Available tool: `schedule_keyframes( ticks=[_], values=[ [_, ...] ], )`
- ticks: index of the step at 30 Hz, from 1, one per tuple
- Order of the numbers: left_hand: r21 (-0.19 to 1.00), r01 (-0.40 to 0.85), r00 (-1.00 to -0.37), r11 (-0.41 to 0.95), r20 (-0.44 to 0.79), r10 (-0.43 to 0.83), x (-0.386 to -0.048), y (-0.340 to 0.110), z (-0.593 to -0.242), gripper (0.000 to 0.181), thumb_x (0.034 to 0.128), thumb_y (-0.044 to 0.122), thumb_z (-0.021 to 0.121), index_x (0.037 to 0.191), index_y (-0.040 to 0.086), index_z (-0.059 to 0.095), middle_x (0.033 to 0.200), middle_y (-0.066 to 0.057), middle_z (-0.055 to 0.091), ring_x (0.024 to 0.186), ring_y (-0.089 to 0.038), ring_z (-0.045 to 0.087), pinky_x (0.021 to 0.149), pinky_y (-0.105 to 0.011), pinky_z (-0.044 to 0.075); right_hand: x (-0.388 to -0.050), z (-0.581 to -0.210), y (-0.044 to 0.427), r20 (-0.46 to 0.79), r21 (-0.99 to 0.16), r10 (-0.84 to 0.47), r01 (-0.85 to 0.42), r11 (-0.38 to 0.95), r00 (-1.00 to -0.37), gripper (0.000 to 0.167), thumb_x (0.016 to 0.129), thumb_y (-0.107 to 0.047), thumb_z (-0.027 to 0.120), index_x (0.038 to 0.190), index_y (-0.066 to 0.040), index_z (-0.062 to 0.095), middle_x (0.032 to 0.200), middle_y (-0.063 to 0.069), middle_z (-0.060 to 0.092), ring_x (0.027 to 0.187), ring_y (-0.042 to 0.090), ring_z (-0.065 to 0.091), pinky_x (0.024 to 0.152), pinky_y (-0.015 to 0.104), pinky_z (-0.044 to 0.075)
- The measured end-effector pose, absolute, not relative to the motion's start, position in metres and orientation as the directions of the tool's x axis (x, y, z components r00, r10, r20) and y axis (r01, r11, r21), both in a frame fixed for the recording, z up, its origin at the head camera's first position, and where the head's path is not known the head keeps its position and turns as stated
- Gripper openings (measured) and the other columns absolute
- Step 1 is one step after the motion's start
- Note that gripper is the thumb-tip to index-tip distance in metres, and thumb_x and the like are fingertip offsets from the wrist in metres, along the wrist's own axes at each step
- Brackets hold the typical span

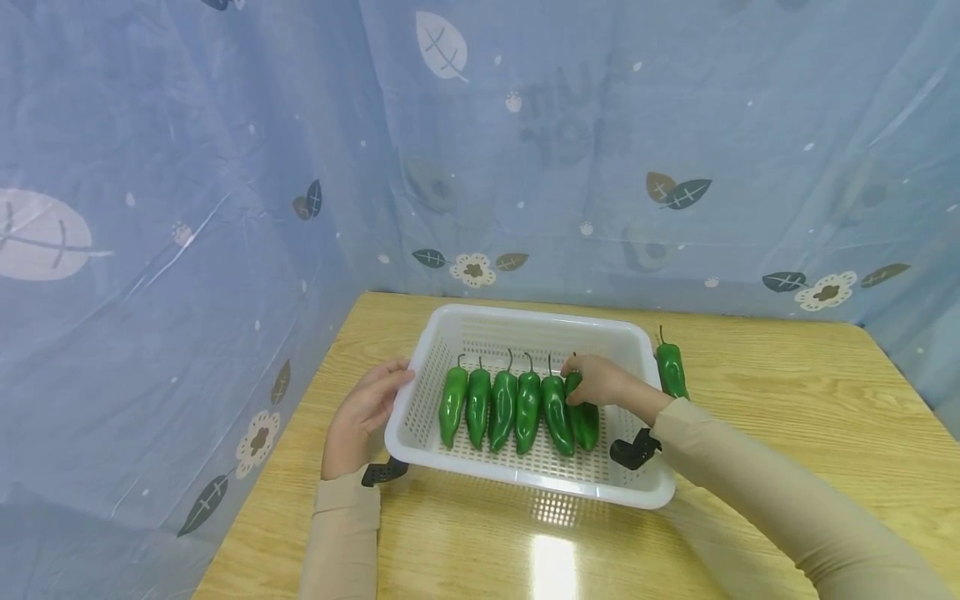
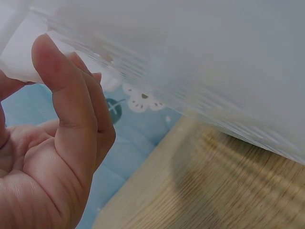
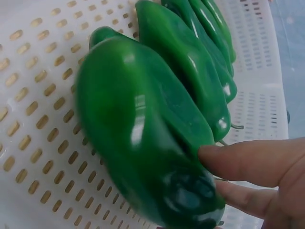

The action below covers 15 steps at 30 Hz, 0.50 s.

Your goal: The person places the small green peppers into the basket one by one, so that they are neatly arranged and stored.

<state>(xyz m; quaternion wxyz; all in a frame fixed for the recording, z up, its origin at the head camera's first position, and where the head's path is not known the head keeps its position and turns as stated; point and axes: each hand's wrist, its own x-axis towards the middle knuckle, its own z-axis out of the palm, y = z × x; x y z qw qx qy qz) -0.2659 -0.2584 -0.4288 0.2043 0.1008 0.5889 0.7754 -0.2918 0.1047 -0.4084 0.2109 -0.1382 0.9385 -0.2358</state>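
Observation:
A white plastic basket (image 1: 525, 477) with slotted walls sits on the table, holding a row of several green peppers (image 1: 527, 408) with their stems toward the back. On its left side my left hand (image 1: 363, 408) grips the rim, fingers curled at the edge in the left wrist view. Inside, at the row's right end, my right hand (image 1: 597, 380) pinches a glossy green pepper (image 3: 138, 119) near its stem end. Part of another pepper shows behind that one in the right wrist view. The right fingertips are partly hidden by the pepper.
One more green pepper (image 1: 671, 371) lies on the wooden table (image 1: 787, 400) just outside the basket's right wall. Blue patterned curtain (image 1: 585, 150) hangs along the back and left sides. Black wrist-camera mounts (image 1: 636, 450) sit close to the basket.

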Motion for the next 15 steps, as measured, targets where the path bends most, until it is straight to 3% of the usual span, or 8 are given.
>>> schedule_keyframes(
  ticks=[15],
  values=[
    [0.960,-0.178,-0.900,-0.217,-0.070,0.430,-0.2668,-0.2591,-0.4315,0.023,0.0979,0.001,0.041,0.118,-0.008,0.045,0.105,-0.009,0.066,0.096,-0.020,0.067,0.083,-0.035,0.057,-0.2931,-0.4143,0.1033,-0.392,-0.560,-0.310,-0.042,0.827,-0.866,0.053,0.082,-0.013,0.070,0.128,0.005,0.051,0.132,0.027,0.050,0.117,0.040,0.052,0.090,0.048,0.052]
  ],
)
